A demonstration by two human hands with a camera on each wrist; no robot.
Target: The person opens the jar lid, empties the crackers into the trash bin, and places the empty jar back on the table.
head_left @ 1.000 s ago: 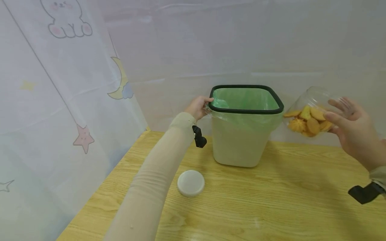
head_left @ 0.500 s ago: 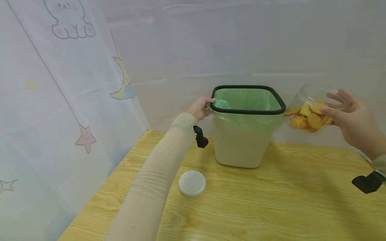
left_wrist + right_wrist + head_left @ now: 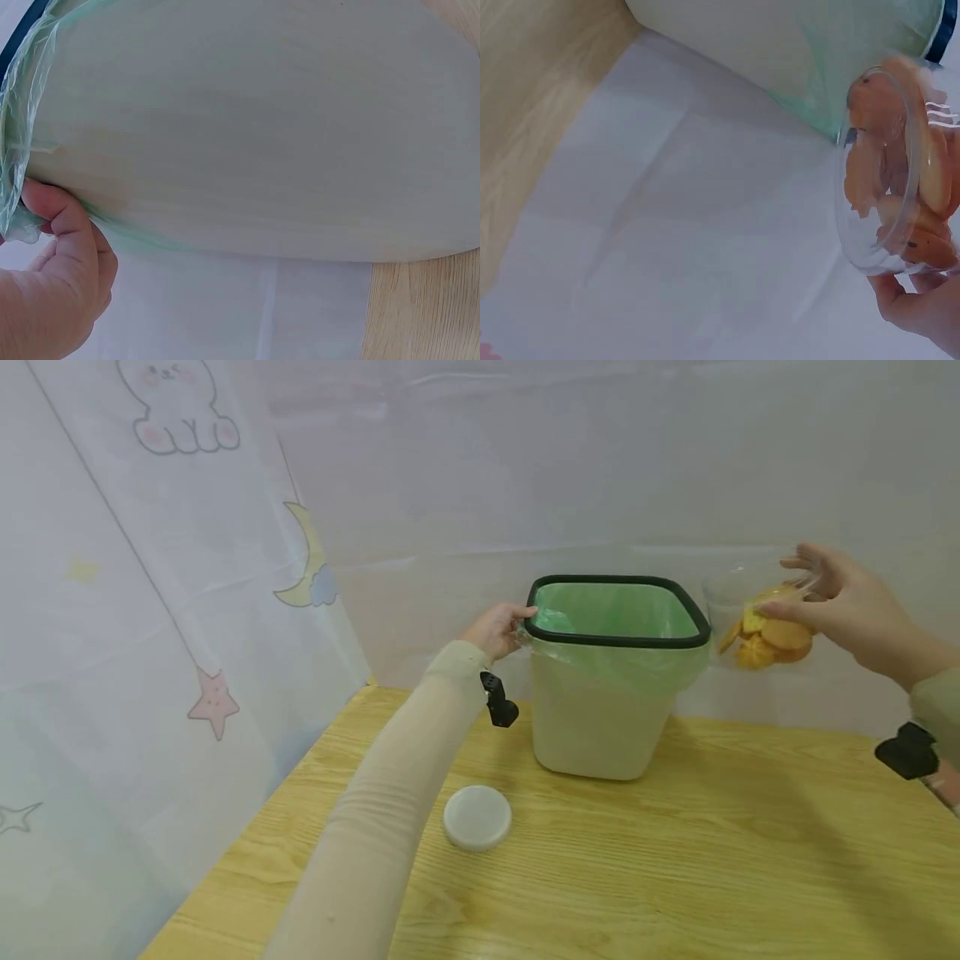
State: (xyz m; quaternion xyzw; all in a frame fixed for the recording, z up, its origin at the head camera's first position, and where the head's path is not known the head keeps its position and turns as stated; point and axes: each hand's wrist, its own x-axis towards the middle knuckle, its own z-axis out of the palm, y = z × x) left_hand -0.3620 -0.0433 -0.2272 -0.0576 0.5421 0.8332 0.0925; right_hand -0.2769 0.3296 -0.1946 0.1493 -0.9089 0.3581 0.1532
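Observation:
My left hand (image 3: pixel 491 631) grips the left side of the rim of a pale trash bin (image 3: pixel 592 718), its thumb over the black rim band (image 3: pixel 622 642) and its fingers at the bunched edge of a green bag (image 3: pixel 19 127). To the right of the bin my right hand (image 3: pixel 843 597) holds a tilted clear jar (image 3: pixel 723 593) above the table, thumb in front and fingers behind. Orange-yellow, cookie-like pieces (image 3: pixel 783 635) lie heaped inside the jar. In the right wrist view, the jar's round end (image 3: pixel 847 217) overlaps the lower edge of the bag.
A round white lid (image 3: pixel 477 817) lies on the wooden table (image 3: pixel 675 868) in front of the bin. Pale curtains hang behind and on the left, the left curtain (image 3: pixel 187 568) printed with a moon and stars. The left sleeve (image 3: pixel 367 818) crosses the table's left part.
My right hand has risen and moved left with the jar, turning it, and the pieces have shifted inside. My left hand keeps its grip on the bin rim.

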